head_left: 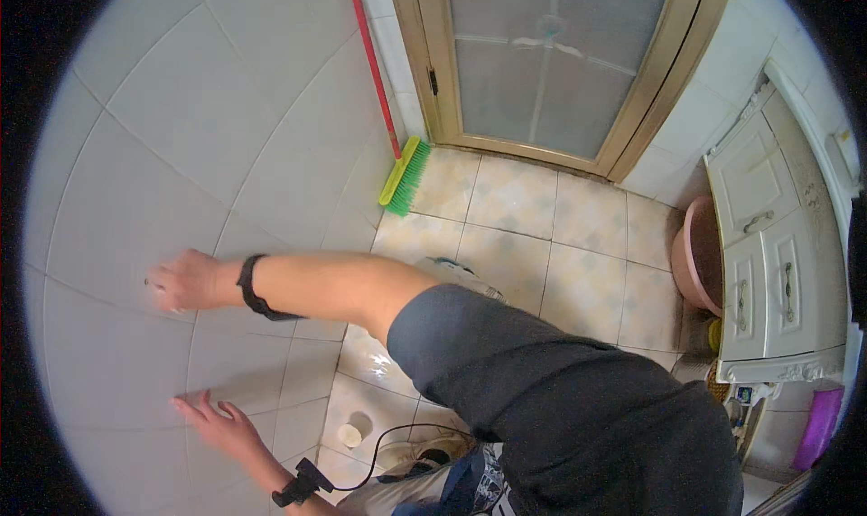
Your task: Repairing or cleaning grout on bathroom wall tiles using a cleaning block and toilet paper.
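Observation:
My right hand [188, 279] is up against the grey-white tiled wall [163, 155], its fingers curled and slightly blurred. A tiny dark spot shows at its fingertips, too small to name. A black band [256, 288] circles that wrist. Lower down, my left hand [226, 426] is beside the same wall with its fingers apart and nothing in them; I cannot tell whether the fingertips touch the tile. Its wrist carries a black strapped device [302, 482] with a black cable [384, 439] running from it.
A small cream round container [350, 435] stands on the tiled floor [506, 200] near my feet. A green-bristled broom [405, 177] leans in the corner by a framed glass door [551, 65]. To the right are a pink basin [697, 254] and a white cabinet [768, 245].

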`<act>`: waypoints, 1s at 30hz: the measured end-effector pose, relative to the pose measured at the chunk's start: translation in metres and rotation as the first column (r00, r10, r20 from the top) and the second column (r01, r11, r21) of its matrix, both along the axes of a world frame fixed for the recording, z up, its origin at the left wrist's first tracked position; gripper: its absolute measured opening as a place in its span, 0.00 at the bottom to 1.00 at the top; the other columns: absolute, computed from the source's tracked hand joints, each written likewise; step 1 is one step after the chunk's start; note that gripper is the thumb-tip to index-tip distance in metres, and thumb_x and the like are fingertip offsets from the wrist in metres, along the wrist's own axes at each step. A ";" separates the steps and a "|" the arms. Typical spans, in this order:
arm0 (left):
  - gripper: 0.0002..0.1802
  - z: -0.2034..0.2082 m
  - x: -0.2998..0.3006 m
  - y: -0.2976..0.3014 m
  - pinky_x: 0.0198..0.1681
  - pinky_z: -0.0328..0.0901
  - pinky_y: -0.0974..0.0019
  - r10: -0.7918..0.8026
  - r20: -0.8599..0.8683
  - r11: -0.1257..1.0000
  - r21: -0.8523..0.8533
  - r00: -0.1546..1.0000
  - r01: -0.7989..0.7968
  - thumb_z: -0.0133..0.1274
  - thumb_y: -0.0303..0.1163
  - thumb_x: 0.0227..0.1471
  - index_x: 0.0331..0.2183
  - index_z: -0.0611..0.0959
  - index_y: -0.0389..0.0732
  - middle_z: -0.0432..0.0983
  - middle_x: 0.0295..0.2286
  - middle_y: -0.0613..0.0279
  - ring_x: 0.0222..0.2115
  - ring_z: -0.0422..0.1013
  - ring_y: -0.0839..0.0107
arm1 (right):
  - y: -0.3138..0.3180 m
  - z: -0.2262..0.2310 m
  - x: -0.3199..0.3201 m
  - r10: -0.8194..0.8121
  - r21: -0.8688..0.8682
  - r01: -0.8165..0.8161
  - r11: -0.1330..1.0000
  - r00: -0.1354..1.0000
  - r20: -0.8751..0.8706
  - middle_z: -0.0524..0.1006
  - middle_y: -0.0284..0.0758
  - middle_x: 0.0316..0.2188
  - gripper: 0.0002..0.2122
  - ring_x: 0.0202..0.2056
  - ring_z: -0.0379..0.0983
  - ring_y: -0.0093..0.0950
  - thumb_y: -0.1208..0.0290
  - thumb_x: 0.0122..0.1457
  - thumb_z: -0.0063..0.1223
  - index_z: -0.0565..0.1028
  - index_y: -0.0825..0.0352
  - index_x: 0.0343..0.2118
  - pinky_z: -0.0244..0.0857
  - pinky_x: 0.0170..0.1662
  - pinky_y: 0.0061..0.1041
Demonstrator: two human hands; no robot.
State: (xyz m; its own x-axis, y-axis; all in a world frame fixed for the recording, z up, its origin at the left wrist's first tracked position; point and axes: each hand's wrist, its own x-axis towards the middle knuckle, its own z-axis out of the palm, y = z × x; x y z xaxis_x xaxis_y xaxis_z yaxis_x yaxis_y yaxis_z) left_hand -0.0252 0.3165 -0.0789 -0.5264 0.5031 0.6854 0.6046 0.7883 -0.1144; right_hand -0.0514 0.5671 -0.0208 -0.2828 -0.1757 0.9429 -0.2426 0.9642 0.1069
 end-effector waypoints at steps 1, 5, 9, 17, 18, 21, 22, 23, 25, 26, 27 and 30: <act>0.17 -0.001 -0.001 0.002 0.52 0.56 0.55 -0.011 0.019 1.000 -0.001 1.000 0.011 0.47 0.18 0.41 0.38 0.73 0.36 0.48 0.56 0.46 0.56 0.49 0.52 | 0.008 0.015 -0.004 -0.111 0.028 0.111 0.993 0.994 -0.001 0.65 0.34 0.24 0.06 0.24 0.68 0.28 0.71 0.38 0.54 0.67 0.60 0.18 0.63 0.16 0.26; 0.17 0.003 0.004 -0.001 0.53 0.55 0.56 -0.057 -0.051 0.998 -0.017 0.997 0.056 0.47 0.18 0.42 0.39 0.73 0.36 0.48 0.56 0.47 0.56 0.50 0.52 | 0.017 0.084 -0.022 -0.042 -0.359 -0.047 0.932 0.971 -0.235 0.65 0.33 0.25 0.04 0.25 0.68 0.29 0.73 0.40 0.52 0.69 0.59 0.20 0.64 0.19 0.26; 0.17 0.004 0.003 0.001 0.54 0.54 0.57 -0.035 -0.062 0.999 -0.006 0.997 0.035 0.47 0.18 0.42 0.39 0.73 0.38 0.48 0.56 0.47 0.56 0.50 0.52 | 0.009 0.045 -0.018 -0.011 -0.365 -0.067 0.929 0.978 -0.208 0.66 0.33 0.25 0.05 0.26 0.69 0.30 0.74 0.42 0.51 0.71 0.56 0.23 0.64 0.20 0.26; 0.16 0.000 0.005 0.001 0.54 0.54 0.56 -0.066 -0.037 0.997 0.023 0.997 0.067 0.47 0.19 0.43 0.39 0.73 0.38 0.49 0.56 0.48 0.56 0.49 0.53 | 0.027 0.041 -0.012 0.032 -0.349 -0.020 0.937 0.999 0.029 0.66 0.33 0.27 0.06 0.28 0.69 0.29 0.75 0.44 0.50 0.72 0.53 0.24 0.65 0.23 0.28; 0.16 0.002 0.007 0.003 0.54 0.54 0.57 -0.072 -0.037 0.997 0.025 0.997 0.073 0.47 0.20 0.43 0.39 0.73 0.38 0.49 0.56 0.48 0.56 0.49 0.54 | 0.028 0.053 -0.016 0.081 -0.562 -0.091 0.822 0.996 -0.043 0.66 0.33 0.28 0.07 0.28 0.69 0.29 0.75 0.44 0.50 0.72 0.52 0.25 0.65 0.25 0.29; 0.16 0.010 0.016 0.010 0.54 0.54 0.57 -0.058 -0.008 0.998 0.022 0.998 0.058 0.47 0.20 0.44 0.39 0.73 0.39 0.49 0.56 0.48 0.56 0.50 0.55 | 0.023 0.051 -0.012 0.106 -0.654 -0.155 0.740 0.988 -0.114 0.66 0.32 0.28 0.08 0.30 0.69 0.29 0.75 0.45 0.50 0.72 0.51 0.27 0.65 0.28 0.30; 0.16 0.010 0.018 0.016 0.54 0.54 0.57 -0.051 0.015 0.999 0.012 0.999 0.051 0.47 0.21 0.44 0.39 0.74 0.39 0.49 0.56 0.48 0.57 0.50 0.55 | 0.024 0.035 -0.004 0.119 -0.671 -0.163 0.723 0.987 -0.112 0.66 0.32 0.28 0.08 0.30 0.69 0.29 0.75 0.45 0.50 0.72 0.51 0.27 0.65 0.28 0.30; 0.16 0.013 0.017 0.006 0.54 0.54 0.57 -0.013 0.011 1.000 0.009 1.000 0.013 0.47 0.21 0.44 0.39 0.74 0.39 0.49 0.56 0.48 0.57 0.50 0.55 | 0.008 0.020 0.003 0.138 -0.632 -0.149 0.761 0.988 -0.067 0.66 0.32 0.28 0.08 0.30 0.69 0.29 0.75 0.45 0.50 0.72 0.52 0.28 0.65 0.29 0.29; 0.15 0.015 0.018 0.002 0.55 0.53 0.58 0.010 0.077 0.999 0.045 0.997 -0.013 0.48 0.21 0.44 0.39 0.74 0.39 0.50 0.55 0.47 0.56 0.50 0.54 | 0.002 -0.016 0.019 0.156 -0.548 -0.071 0.834 0.981 0.111 0.66 0.32 0.30 0.08 0.32 0.69 0.30 0.75 0.46 0.48 0.73 0.53 0.29 0.66 0.32 0.29; 0.15 0.014 0.016 0.002 0.55 0.53 0.58 0.032 0.082 0.998 0.044 0.996 -0.035 0.48 0.21 0.44 0.39 0.74 0.39 0.50 0.55 0.47 0.56 0.50 0.54 | 0.007 -0.037 0.026 0.165 -0.503 -0.021 0.864 0.956 0.243 0.67 0.32 0.33 0.07 0.34 0.69 0.31 0.74 0.48 0.47 0.73 0.53 0.29 0.66 0.34 0.29; 0.15 0.013 0.010 0.005 0.55 0.53 0.57 -0.045 0.063 0.996 0.074 0.997 0.040 0.48 0.22 0.44 0.39 0.75 0.40 0.51 0.55 0.47 0.56 0.51 0.54 | 0.021 -0.059 0.034 0.218 -0.501 -0.009 0.866 0.907 0.360 0.68 0.33 0.35 0.08 0.36 0.69 0.33 0.73 0.49 0.46 0.73 0.53 0.32 0.65 0.37 0.30; 0.15 -0.008 -0.002 -0.002 0.54 0.52 0.57 -0.101 0.085 0.989 0.115 0.991 0.091 0.50 0.24 0.43 0.38 0.76 0.41 0.56 0.53 0.48 0.53 0.54 0.53 | 0.037 -0.106 0.061 0.272 -0.607 0.098 0.789 0.830 0.487 0.71 0.37 0.41 0.13 0.42 0.68 0.34 0.70 0.53 0.44 0.73 0.53 0.42 0.63 0.45 0.31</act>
